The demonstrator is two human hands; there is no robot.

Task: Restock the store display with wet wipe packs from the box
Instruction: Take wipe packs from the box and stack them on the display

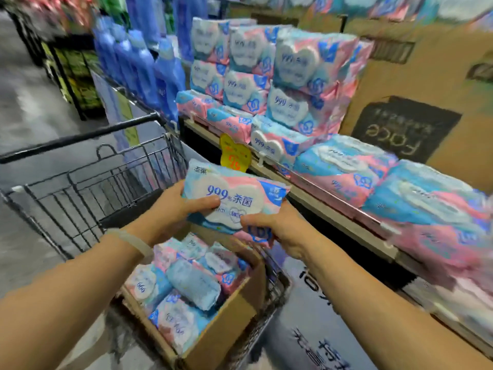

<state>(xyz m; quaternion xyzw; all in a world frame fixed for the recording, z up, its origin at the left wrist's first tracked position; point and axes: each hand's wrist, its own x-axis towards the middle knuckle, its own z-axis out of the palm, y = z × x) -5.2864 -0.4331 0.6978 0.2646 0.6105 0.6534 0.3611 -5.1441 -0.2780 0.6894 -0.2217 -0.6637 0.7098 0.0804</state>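
Observation:
Both hands hold one pink-and-blue wet wipe pack [241, 193] in the air above the box. My left hand [176, 206] grips its left end, thumb across the front. My right hand [280, 228] grips its lower right corner. Below them an open cardboard box [226, 327] with several more wet wipe packs [186, 284] sits in a wire shopping cart [88, 198]. The display shelf [320, 201] runs from the centre to the right, with stacked wet wipe packs [293, 84] at the back and more lying flat along its front.
A yellow price tag [234, 153] hangs on the shelf edge just above the held pack. Large cardboard cartons [426, 84] stand at the back right. Blue bottles [138, 62] line the shelf to the left. The aisle floor [29, 102] lies to the left of the cart.

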